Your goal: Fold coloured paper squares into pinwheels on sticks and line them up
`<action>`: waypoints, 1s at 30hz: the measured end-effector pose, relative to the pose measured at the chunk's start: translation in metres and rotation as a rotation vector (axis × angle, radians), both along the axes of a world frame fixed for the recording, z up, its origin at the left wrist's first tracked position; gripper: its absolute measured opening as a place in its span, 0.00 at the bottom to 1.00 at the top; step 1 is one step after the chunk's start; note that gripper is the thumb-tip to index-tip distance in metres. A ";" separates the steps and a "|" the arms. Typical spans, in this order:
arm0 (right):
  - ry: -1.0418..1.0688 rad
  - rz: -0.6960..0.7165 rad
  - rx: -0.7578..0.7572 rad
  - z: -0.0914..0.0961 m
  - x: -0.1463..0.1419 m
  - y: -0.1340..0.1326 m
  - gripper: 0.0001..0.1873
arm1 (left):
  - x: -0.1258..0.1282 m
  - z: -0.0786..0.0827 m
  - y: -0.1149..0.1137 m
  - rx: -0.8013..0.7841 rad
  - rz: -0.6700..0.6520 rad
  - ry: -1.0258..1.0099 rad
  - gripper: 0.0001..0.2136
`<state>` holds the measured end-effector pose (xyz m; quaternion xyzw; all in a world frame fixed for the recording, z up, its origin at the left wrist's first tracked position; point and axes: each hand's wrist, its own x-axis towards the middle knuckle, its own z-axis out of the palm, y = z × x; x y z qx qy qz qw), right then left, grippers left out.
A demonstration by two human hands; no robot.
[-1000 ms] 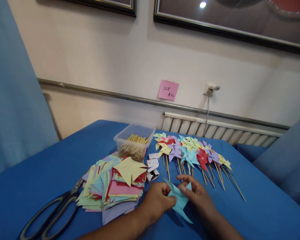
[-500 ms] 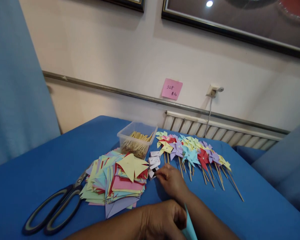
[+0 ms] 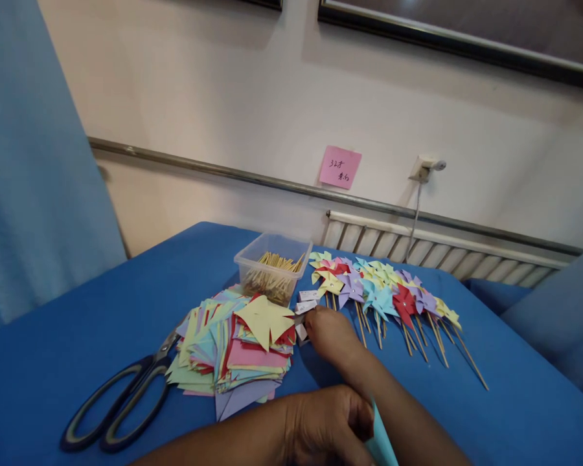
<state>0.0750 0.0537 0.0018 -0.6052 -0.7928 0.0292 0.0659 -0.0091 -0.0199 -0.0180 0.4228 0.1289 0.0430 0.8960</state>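
Low in the view, my left hand (image 3: 328,427) is closed on a piece of light blue paper (image 3: 383,440), bent upward at its edge. My right hand (image 3: 334,333) reaches past it to the small white boxes (image 3: 307,301), its fingers curled together at the nearest box (image 3: 301,332). Those fingertips are hidden, so what they pinch cannot be made out. Left of the boxes lies a heap of coloured paper pieces (image 3: 252,362) with slit corners, a pale yellow sheet (image 3: 266,320) on top. Finished paper pinwheels (image 3: 379,298) on sticks lie to the right.
A clear plastic tub (image 3: 245,266) of thin wooden sticks (image 3: 274,275) stands behind the paper heap. Large dark-handled scissors (image 3: 131,404) lie at the left on the blue table (image 3: 102,323). Beyond the table are a radiator (image 3: 369,243) and a wall pipe (image 3: 223,172).
The view has shifted slightly, moving the tabletop things a little rightward. My right hand has curled further over the nearest small box, covering more of it. My left hand still holds the blue paper.
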 end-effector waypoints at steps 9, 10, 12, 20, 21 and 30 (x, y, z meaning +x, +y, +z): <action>0.127 0.008 0.053 0.003 0.004 -0.005 0.08 | -0.003 0.007 0.000 -0.006 0.063 -0.012 0.14; 0.151 0.010 0.061 0.003 0.004 -0.006 0.08 | -0.004 0.007 0.001 -0.007 0.063 -0.008 0.13; 0.201 0.014 0.078 0.002 0.005 -0.006 0.07 | -0.004 0.007 0.002 0.002 0.066 -0.006 0.13; 0.437 0.015 0.139 -0.006 0.006 -0.003 0.05 | -0.002 0.009 0.005 0.021 0.130 -0.026 0.13; 0.465 0.008 0.146 -0.006 0.007 -0.002 0.05 | -0.002 0.009 0.005 0.014 0.142 -0.025 0.12; 0.797 -0.168 0.006 -0.029 0.045 -0.035 0.08 | -0.001 0.019 0.008 -0.040 0.221 -0.001 0.11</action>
